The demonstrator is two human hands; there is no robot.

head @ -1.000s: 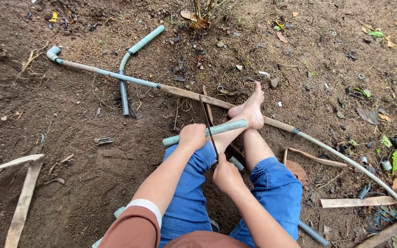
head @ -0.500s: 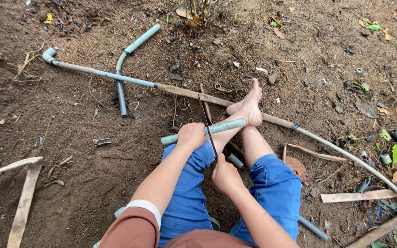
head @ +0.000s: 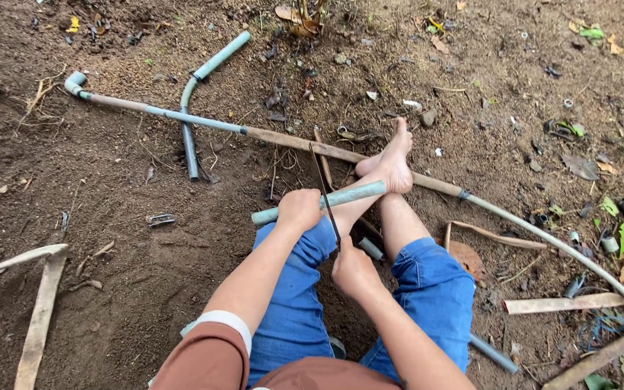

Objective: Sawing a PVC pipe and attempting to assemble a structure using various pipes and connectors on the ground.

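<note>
Short green pipe (head: 341,196) lies across the person's legs, its far end tucked under the bare foot (head: 391,162). Left hand (head: 299,209) closed round the pipe near its left end, holding it down on the knee. Right hand (head: 354,269) is just below the pipe, closed on the near end of a thin dark saw blade (head: 324,191). Blade crosses the pipe approx. at mid-length, just right of the left hand, tip pointing away from the body. Beyond the pipe, a long pipe (head: 269,137) runs across the soil w/ an elbow fitting (head: 75,81) at its far left end. A bent green pipe (head: 195,94) crosses it, up-left of the short pipe.
</note>
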